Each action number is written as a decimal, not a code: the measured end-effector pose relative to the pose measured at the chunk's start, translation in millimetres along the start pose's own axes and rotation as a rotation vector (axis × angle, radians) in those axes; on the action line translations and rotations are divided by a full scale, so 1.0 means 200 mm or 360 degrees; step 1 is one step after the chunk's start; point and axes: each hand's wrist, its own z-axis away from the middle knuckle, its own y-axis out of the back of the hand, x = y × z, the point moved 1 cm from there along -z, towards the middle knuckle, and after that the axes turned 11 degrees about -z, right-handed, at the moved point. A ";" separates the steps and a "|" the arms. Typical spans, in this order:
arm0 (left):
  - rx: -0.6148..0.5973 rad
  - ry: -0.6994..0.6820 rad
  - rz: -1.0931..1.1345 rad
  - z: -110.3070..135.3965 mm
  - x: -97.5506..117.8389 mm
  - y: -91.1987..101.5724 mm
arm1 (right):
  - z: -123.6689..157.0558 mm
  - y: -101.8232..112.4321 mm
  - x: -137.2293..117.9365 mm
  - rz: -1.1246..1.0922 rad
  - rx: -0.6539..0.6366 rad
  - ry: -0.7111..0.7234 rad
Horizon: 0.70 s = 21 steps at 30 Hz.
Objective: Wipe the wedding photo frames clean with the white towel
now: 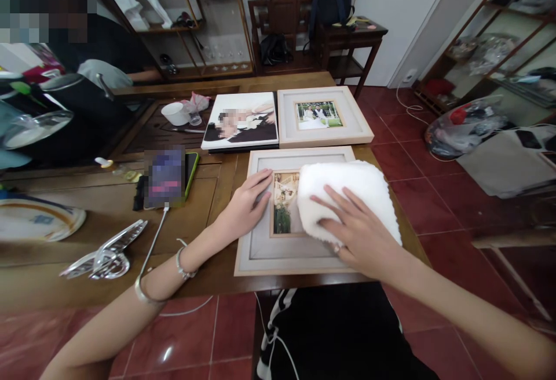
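A light wooden picture frame (260, 252) with a grey mat and a small photo lies flat at the near edge of the wooden table (204, 194). My left hand (247, 203) lies flat on its left side, fingers stretched out, pressing the frame down. My right hand (356, 229) rests on a fluffy white cloth (347, 189) that covers the right part of the frame, fingers spread over the cloth and pressing it against the glass.
Behind it lie a second framed photo (324, 116) and a frameless photo print (241, 122). A phone (167, 177) on a white cable, a white cup (175, 113), a plate (35, 220) and crumpled clear plastic (104, 252) sit to the left. Another person is at far left.
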 end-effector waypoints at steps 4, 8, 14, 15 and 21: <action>0.0023 -0.0023 0.0005 0.00 -0.01 0.00 | -0.11 0.02 0.13 0.0074 0.0159 -0.0069; 0.0030 -0.0019 0.0016 0.00 -0.01 -0.01 | -0.20 0.05 0.27 0.0138 0.0443 -0.0228; -0.0017 0.0032 0.0029 -0.01 -0.01 0.00 | -0.31 0.05 0.30 0.0254 0.0194 -0.0233; -0.0023 0.0039 0.0026 -0.01 -0.01 0.00 | -0.32 0.04 0.28 0.0269 0.0131 -0.0203; -0.0020 0.0022 0.0017 0.00 -0.01 0.00 | -0.26 0.00 0.12 0.0185 -0.0135 -0.0041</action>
